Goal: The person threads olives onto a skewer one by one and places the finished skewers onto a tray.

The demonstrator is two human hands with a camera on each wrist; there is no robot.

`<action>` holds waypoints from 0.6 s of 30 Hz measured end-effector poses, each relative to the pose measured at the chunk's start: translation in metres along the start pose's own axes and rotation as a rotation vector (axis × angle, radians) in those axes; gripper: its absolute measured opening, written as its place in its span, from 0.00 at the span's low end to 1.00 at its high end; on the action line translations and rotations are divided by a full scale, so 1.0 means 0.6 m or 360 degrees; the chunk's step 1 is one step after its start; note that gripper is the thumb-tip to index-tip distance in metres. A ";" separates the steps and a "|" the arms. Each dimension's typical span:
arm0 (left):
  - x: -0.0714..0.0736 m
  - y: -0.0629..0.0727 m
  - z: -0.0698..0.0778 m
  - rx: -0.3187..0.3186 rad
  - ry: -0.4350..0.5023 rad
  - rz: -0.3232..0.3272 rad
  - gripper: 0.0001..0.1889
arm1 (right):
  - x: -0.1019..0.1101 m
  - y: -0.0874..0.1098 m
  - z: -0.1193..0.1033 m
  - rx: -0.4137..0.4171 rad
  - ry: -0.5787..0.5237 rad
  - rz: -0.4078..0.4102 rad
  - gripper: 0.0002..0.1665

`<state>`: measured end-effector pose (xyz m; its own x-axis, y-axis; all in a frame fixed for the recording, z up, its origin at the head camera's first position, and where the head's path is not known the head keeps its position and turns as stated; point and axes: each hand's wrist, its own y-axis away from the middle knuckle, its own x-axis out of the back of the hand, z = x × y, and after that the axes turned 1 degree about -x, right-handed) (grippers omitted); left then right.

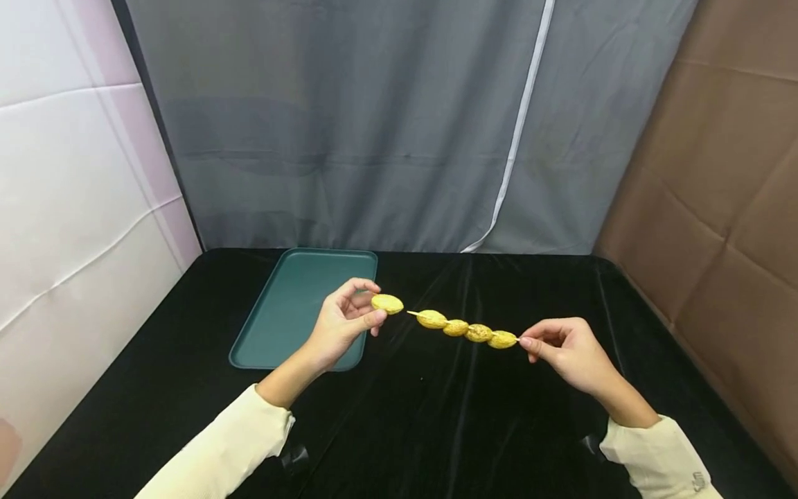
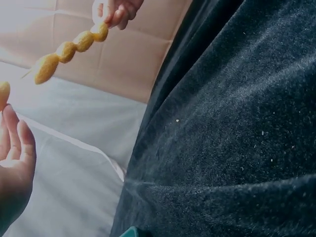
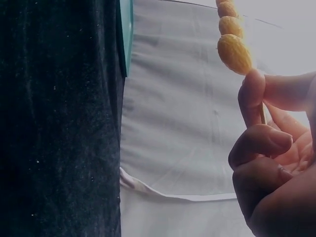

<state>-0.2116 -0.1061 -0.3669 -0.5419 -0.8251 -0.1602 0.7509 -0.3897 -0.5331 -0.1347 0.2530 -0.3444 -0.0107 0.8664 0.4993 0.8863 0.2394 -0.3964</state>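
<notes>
Nearest are two cream sleeves, the left sleeve [image 1: 224,447] and the right sleeve [image 1: 661,454], reaching in from the lower edge of the head view. The right hand [image 1: 570,350] pinches the end of a thin stick [image 1: 412,314] between thumb and fingers; in the right wrist view its remaining fingers are curled in below. Four yellow oval pieces [image 1: 479,333] are threaded on the stick in a row, the last one just beside the right hand's fingertips. The stick is held in the air over the table, its bare pointed tip turned toward the left hand [image 1: 339,326]. That hand pinches a separate yellow oval piece [image 1: 388,304] between thumb and fingers, close to the tip, with a small gap between the two. Below the hands, a black cloth [image 1: 499,430] with faint creases covers the table. On it, to the left and beyond the left hand, lies a flat teal tray [image 1: 293,305] with rounded corners and a raised rim. Behind the table hangs a grey curtain [image 1: 374,125] with a white strip [image 1: 520,125] running down it. Pale fabric [image 1: 75,173] stands at the left, brown fabric [image 1: 717,173] at the right.
</notes>
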 end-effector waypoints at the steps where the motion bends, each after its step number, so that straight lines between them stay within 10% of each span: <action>1: 0.000 -0.001 0.000 -0.0003 -0.0022 0.0006 0.16 | 0.001 0.001 -0.001 0.0002 0.0004 0.0008 0.04; 18: -0.009 -0.007 -0.005 0.0017 -0.0246 0.0042 0.13 | 0.002 0.003 -0.008 -0.0016 0.0049 0.0044 0.03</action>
<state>-0.2126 -0.0987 -0.3664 -0.4581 -0.8878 -0.0436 0.7683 -0.3708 -0.5217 -0.1309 0.2522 -0.3407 0.0279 0.8588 0.5115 0.8907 0.2108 -0.4026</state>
